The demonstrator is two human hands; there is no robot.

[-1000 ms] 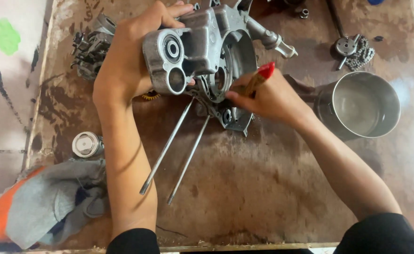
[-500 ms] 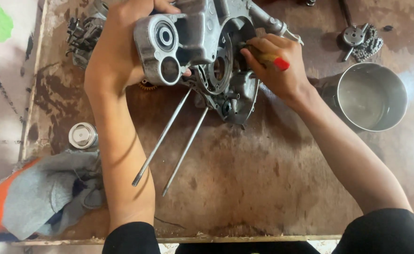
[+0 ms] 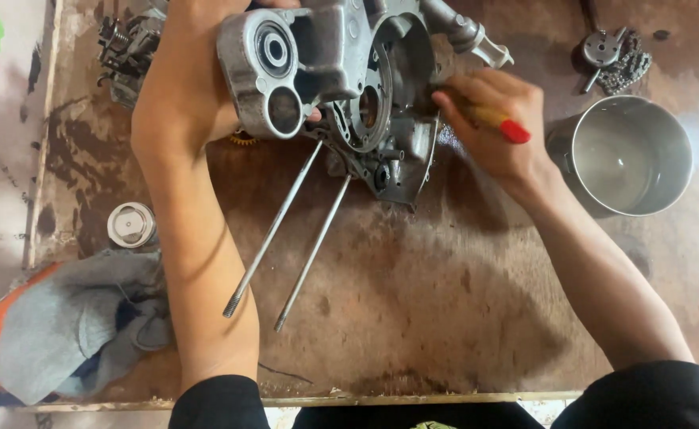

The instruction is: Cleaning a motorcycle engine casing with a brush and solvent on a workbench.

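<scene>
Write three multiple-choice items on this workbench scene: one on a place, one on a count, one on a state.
1. Where does the steel cup stand?
A. right of the engine casing
B. on the rag
C. under the left arm

2. How many long threaded studs stick out of the engine casing?
A. one
B. two
C. four

3. What is the right hand doing?
A. resting flat on the board
B. gripping a red-tipped tool
C. holding the cup

Answers: 1 A, it sits by the right wrist; 2 B, two rods run side by side; 3 B, fingers close round the red-tipped tool.
</scene>
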